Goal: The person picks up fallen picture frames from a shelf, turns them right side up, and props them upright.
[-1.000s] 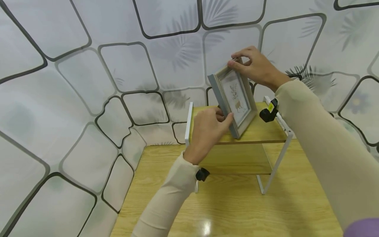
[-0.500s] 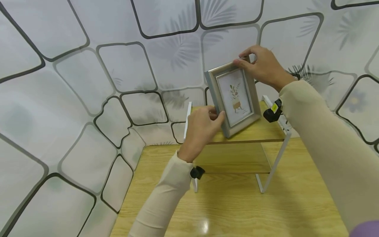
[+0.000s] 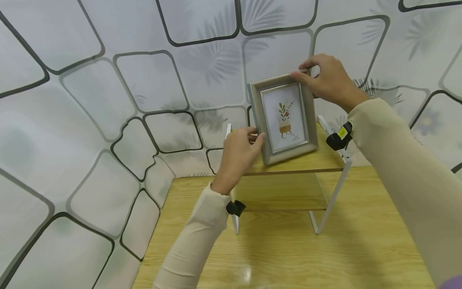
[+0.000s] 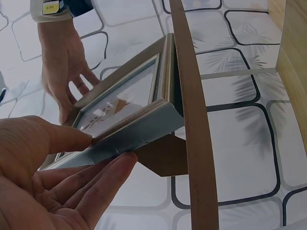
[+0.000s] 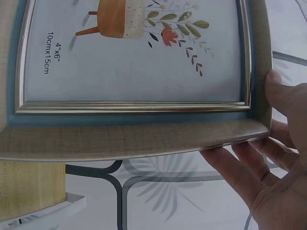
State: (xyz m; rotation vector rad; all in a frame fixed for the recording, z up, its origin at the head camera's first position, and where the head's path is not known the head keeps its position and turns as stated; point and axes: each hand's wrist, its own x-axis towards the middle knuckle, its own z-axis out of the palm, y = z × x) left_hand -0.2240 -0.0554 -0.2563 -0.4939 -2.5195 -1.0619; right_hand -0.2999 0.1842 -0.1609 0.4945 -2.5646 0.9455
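Observation:
A picture frame with a potted-plant print stands upright on the top shelf of a small two-tier rack, leaning slightly back. My left hand grips its left side low down, thumb on the front and fingers behind. At the top right corner my right hand pinches the frame between thumb and fingers. In the left wrist view a brown support leg sticks out behind the frame, its lower end by the shelf edge. The right wrist view shows the right fingers along the frame's edge.
The rack has white metal legs and a lower shelf. It stands on a wood-grain table. A patterned wall covering rises close behind and to the left.
The frame has turned from an angled stance to face me more squarely. Both hands keep hold; the right hand has shifted right and the left hand slightly left.

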